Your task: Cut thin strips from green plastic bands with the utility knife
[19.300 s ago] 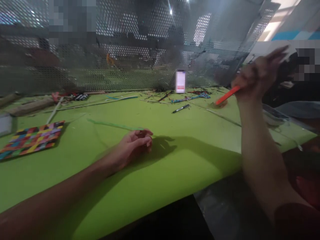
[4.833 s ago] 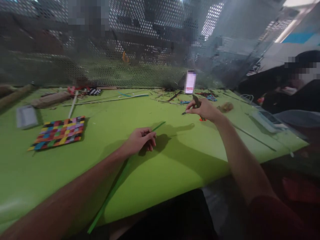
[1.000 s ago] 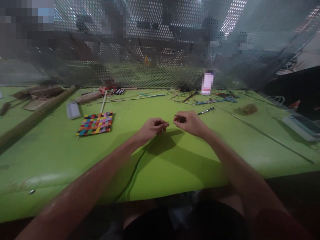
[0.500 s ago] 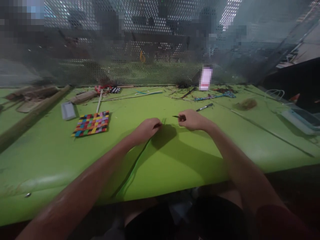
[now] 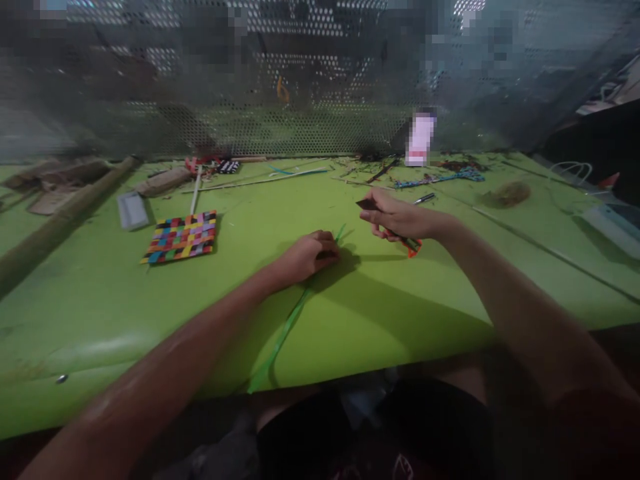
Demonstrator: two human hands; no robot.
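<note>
My left hand (image 5: 311, 254) rests on the green table (image 5: 150, 313) with its fingers curled over a long thin green strip (image 5: 285, 330). The strip runs from under that hand down to the table's near edge, and its far tip pokes out past the fingers. My right hand (image 5: 395, 217) hovers just to the right, closed on an orange-handled cutter (image 5: 407, 243) whose dark blade points left past the thumb.
A colourful woven mat (image 5: 181, 236) lies to the left, with a grey box (image 5: 131, 210) and a bamboo pole (image 5: 60, 223) beyond it. A pen (image 5: 424, 198), loose strips and scraps lie near the perforated back screen (image 5: 310, 133). A phone (image 5: 420, 139) leans against it.
My right hand has lifted and moved right, away from the left hand, showing the cutter's orange handle. My left hand stays on the green strip. The view has shifted slightly.
</note>
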